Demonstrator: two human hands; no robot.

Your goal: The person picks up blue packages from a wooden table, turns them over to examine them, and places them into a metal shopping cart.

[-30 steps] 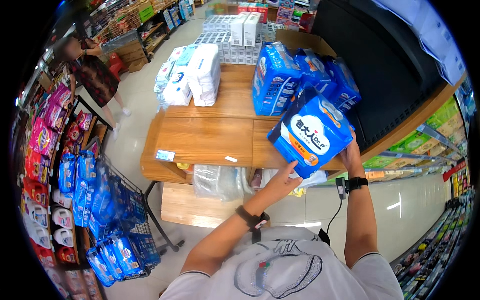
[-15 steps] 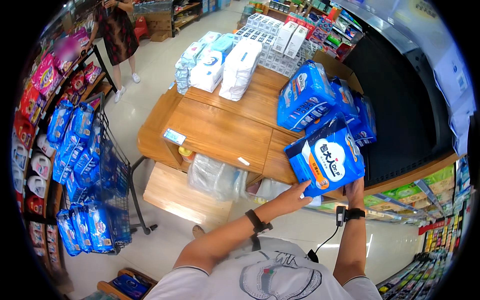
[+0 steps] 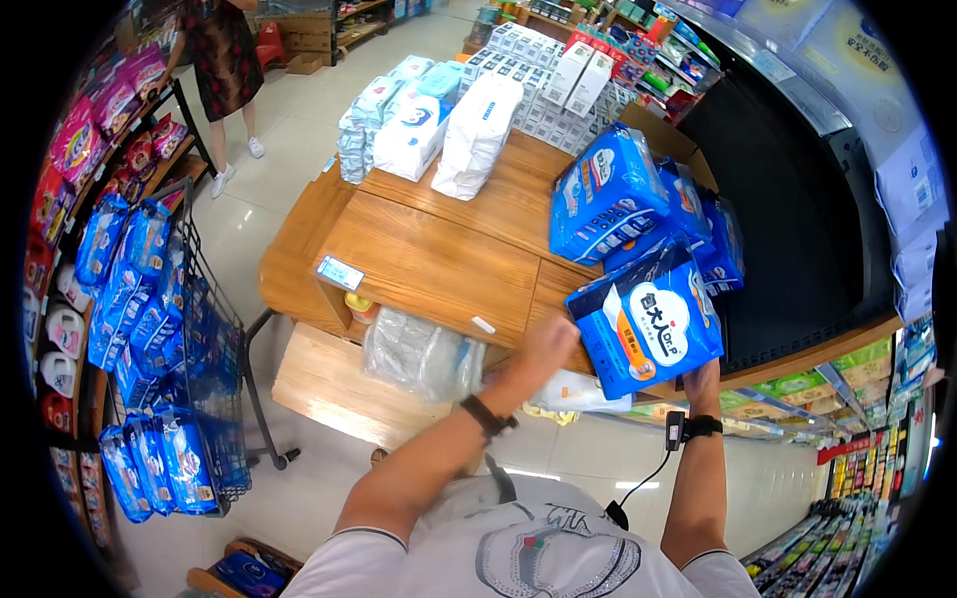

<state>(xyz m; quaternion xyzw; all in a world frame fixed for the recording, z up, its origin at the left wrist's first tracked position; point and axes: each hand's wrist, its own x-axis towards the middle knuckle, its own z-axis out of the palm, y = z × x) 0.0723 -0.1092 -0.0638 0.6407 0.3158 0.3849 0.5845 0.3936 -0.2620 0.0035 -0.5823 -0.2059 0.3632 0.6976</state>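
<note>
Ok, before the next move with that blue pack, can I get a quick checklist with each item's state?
1. Right hand on the blue plastic-wrapped pack with the white cloud-shaped label: ok, at its lower right edge.
2. Left hand touching that pack: cannot tell; it is blurred beside the left edge.
3. Pack's printed front facing the person: ok.
4. Pack's weight on the brown wooden table: cannot tell; the contact is hidden.
5. Gap to the blue plastic-wrapped packs behind: cannot tell; they overlap in view.
6. Black wire shopping cart away from both hands: ok, off to the left.
</note>
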